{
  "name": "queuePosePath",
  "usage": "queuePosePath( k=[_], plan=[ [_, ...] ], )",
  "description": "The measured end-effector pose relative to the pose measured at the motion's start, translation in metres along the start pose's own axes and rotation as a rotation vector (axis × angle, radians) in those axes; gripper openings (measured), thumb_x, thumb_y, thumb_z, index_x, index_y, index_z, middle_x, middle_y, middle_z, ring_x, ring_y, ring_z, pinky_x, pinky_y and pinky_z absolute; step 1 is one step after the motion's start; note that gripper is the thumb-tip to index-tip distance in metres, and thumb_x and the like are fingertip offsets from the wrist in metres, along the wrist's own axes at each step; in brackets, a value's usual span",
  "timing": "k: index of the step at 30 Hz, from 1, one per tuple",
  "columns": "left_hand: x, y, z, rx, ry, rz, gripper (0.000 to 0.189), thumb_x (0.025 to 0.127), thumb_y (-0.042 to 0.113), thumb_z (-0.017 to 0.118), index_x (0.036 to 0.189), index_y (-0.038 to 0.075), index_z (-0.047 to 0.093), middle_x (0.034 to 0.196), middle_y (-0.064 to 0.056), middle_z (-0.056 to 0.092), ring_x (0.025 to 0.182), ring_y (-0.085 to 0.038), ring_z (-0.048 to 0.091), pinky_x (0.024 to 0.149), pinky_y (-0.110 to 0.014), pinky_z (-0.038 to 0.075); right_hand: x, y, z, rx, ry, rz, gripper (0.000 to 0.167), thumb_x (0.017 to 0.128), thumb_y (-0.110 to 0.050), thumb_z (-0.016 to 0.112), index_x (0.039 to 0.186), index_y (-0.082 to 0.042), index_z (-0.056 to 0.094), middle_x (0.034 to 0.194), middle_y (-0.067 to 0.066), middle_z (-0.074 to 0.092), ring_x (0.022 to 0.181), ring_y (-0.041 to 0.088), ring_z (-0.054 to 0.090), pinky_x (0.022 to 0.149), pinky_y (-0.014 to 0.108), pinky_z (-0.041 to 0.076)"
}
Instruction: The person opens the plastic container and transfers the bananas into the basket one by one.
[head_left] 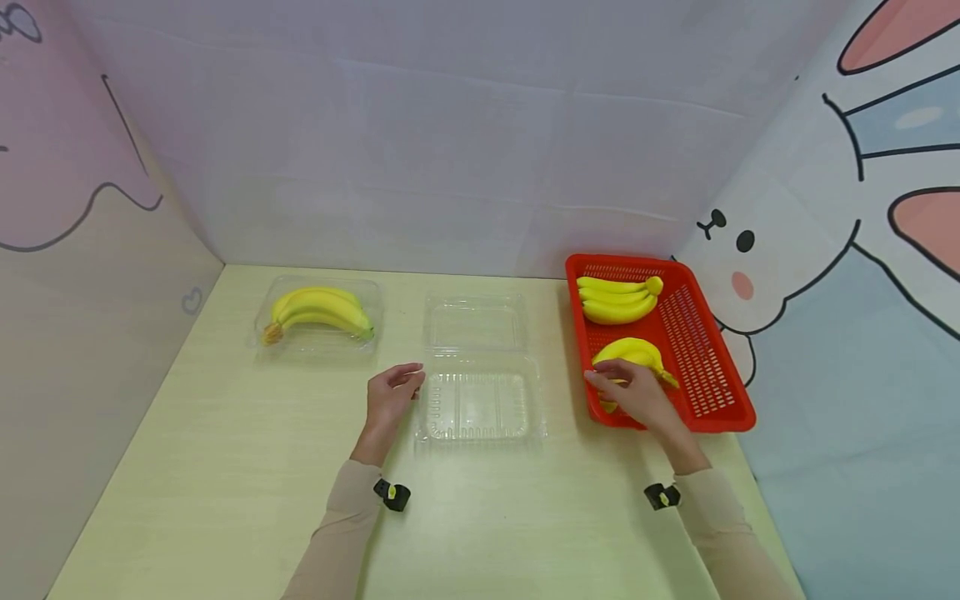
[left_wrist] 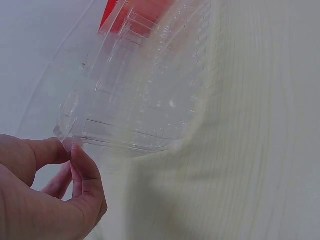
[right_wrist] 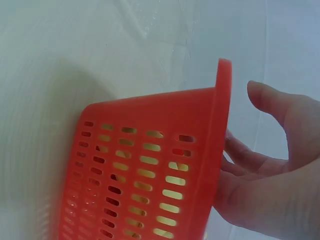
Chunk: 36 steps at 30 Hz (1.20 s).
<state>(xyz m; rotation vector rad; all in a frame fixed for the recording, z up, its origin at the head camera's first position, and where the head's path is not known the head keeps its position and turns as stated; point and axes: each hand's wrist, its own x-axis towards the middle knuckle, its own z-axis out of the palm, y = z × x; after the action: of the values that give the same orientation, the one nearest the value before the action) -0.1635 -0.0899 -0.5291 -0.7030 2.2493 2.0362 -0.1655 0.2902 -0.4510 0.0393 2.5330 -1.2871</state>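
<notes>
An unfolded clear plastic clamshell box (head_left: 480, 406) lies in the middle of the table, its lid (head_left: 476, 323) toward the back wall. My left hand (head_left: 392, 400) pinches the box's left edge between thumb and fingers, as the left wrist view shows up close. Over the near end of the red basket (head_left: 708, 367) hovers my right hand (head_left: 636, 393), thumb and fingers spread apart. Right beneath it lies a bunch of bananas (head_left: 633, 350), partly covered by the hand. In the right wrist view, the fingers reach past the basket's rim (right_wrist: 223, 100), and the bananas show only through the slots.
Another bunch of bananas (head_left: 618, 300) sits at the basket's far end. On the left, a clear box (head_left: 367, 292) holds bananas (head_left: 318, 310). White fabric walls with cartoon drawings close off the back and both sides of the table (head_left: 480, 533).
</notes>
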Motion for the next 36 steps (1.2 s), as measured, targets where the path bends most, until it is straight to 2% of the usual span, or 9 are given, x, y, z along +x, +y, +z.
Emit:
queuePosePath(
  k=[7, 13, 20, 27, 36],
  plan=[
    [0.000, 0.001, 0.001, -0.004, 0.002, 0.002, 0.022, 0.097, 0.009, 0.071, 0.117, -0.001, 0.074, 0.103, -0.016, 0.072, 0.076, -0.013, 0.062, 0.063, -0.015, 0.052, -0.001, 0.003, 0.005, -0.059, -0.012, 0.013, 0.060, 0.097, -0.039, 0.072, 0.139, 0.000, 0.056, 0.134, 0.021, 0.060, 0.119, 0.038, 0.059, 0.095, 0.044, 0.057],
    [0.003, 0.003, 0.002, -0.013, -0.001, 0.001, 0.023, 0.097, 0.010, 0.071, 0.117, -0.001, 0.074, 0.102, -0.015, 0.071, 0.076, -0.011, 0.061, 0.064, -0.016, 0.052, -0.001, 0.004, 0.006, -0.036, -0.003, 0.019, 0.057, 0.097, -0.036, 0.073, 0.138, 0.000, 0.057, 0.134, 0.021, 0.061, 0.119, 0.037, 0.059, 0.096, 0.043, 0.056],
    [0.008, 0.004, 0.006, -0.017, -0.010, 0.022, 0.023, 0.097, 0.009, 0.071, 0.117, -0.002, 0.074, 0.101, -0.015, 0.071, 0.080, -0.017, 0.063, 0.064, -0.015, 0.052, 0.000, 0.003, 0.007, -0.026, -0.007, 0.025, 0.059, 0.097, -0.038, 0.073, 0.138, 0.000, 0.056, 0.134, 0.021, 0.061, 0.118, 0.038, 0.059, 0.095, 0.041, 0.056],
    [0.013, 0.008, 0.012, -0.011, -0.019, 0.029, 0.024, 0.097, 0.009, 0.071, 0.119, -0.002, 0.073, 0.103, -0.016, 0.071, 0.085, -0.024, 0.065, 0.065, -0.016, 0.053, 0.001, 0.007, 0.008, -0.032, -0.009, 0.012, 0.060, 0.097, -0.039, 0.072, 0.138, 0.001, 0.056, 0.134, 0.021, 0.061, 0.118, 0.037, 0.059, 0.095, 0.041, 0.056],
    [0.022, 0.012, 0.022, -0.004, -0.029, 0.024, 0.023, 0.098, 0.011, 0.071, 0.118, 0.000, 0.074, 0.107, -0.016, 0.071, 0.086, -0.023, 0.065, 0.066, -0.015, 0.053, 0.002, 0.013, 0.009, -0.031, 0.010, -0.016, 0.058, 0.097, -0.038, 0.073, 0.137, 0.001, 0.058, 0.132, 0.020, 0.062, 0.115, 0.035, 0.061, 0.095, 0.041, 0.056]
  ],
)
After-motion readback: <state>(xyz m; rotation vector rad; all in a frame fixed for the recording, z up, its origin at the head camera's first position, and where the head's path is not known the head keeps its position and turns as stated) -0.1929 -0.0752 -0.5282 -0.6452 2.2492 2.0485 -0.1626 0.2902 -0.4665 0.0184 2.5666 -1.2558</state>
